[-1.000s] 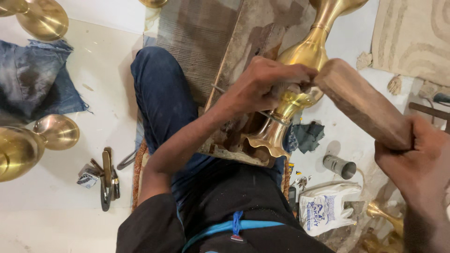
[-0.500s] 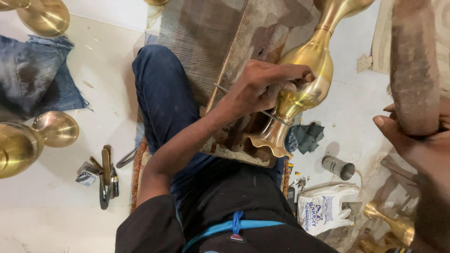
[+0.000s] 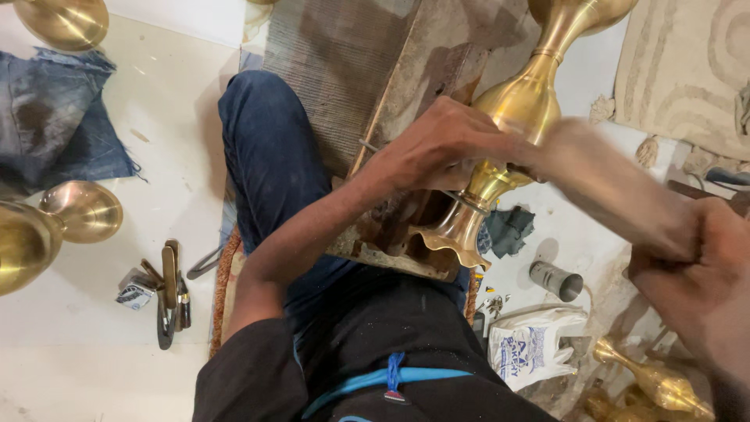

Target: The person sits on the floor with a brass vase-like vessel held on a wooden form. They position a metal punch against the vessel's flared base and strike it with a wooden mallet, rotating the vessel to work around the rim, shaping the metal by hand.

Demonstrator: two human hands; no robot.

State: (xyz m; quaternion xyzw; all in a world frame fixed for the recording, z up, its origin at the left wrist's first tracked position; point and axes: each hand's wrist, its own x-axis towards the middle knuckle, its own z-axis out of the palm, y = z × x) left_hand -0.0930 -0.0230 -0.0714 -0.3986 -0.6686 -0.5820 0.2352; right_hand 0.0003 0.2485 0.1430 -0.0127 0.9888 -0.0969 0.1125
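— Where do our hands sit?

— Our left hand [image 3: 437, 152] clamps around the waist of a polished brass vase [image 3: 512, 133], whose long axis runs away from us, flared scalloped foot nearest.

— And the right?

— Our right hand [image 3: 699, 266], farther off, is fisted around a blurred wooden mallet [image 3: 601, 184] touching the vase.

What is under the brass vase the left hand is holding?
The brass vase lies across a worn wooden block, steadied by the left hand. Its flared foot overhangs the block's edge. The contact spot beneath is hidden by the hand.
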